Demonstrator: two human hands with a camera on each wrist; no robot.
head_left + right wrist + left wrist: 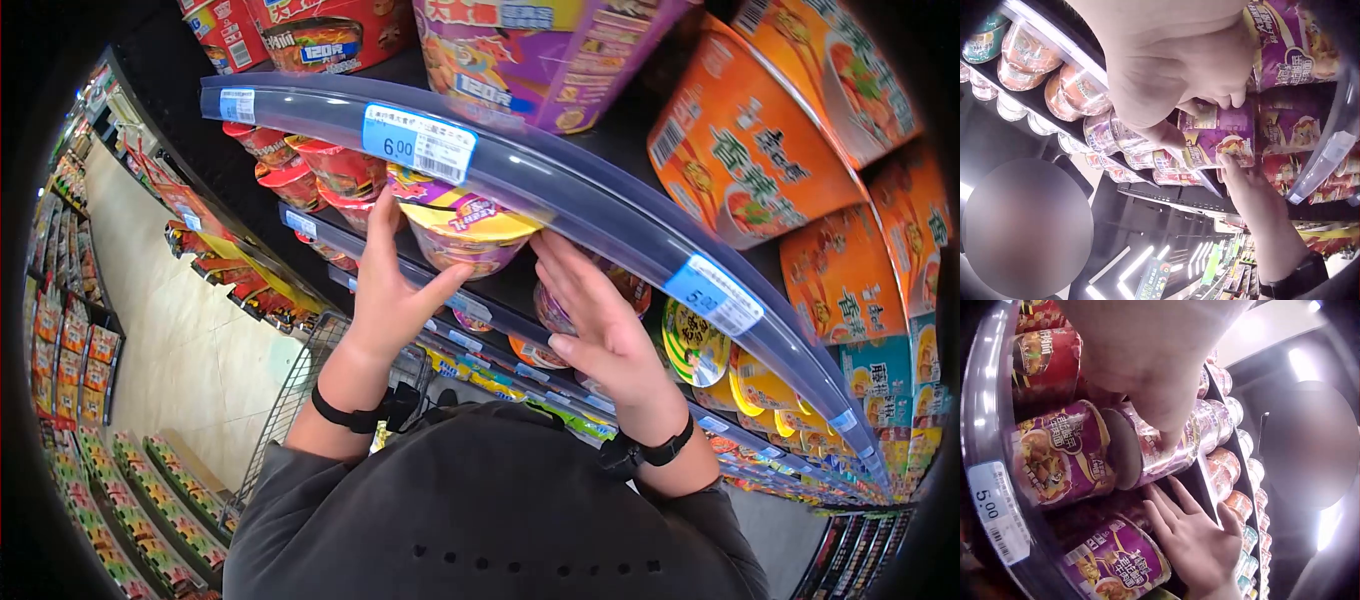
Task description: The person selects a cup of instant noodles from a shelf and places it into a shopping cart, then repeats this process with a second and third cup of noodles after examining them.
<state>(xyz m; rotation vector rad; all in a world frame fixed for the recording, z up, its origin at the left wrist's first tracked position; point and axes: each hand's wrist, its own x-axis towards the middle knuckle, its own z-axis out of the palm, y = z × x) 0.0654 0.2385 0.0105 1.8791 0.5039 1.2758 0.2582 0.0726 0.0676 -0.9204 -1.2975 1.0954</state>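
A purple-and-yellow instant noodle cup [470, 228] is tilted between both hands at the shelf, under the price rail. My left hand [378, 290] holds its left side, thumb across the front and fingers along the edge. The fingertips of my right hand [603, 325] touch its right side, fingers fairly straight and thumb apart. In the left wrist view, the cup [1159, 450] lies under the left hand [1141, 362], beside another purple noodle cup [1063, 456]. The right wrist view shows the cup [1217, 134] between the right hand [1179, 75] and left hand [1249, 194].
A clear price rail [560, 180] crosses just above the hands. Larger purple and orange noodle tubs [755, 140] stand on the shelf above. Red noodle cups [345, 170] sit to the left. A wire shopping cart [300, 385] stands by the left arm, beside the tiled aisle [180, 300].
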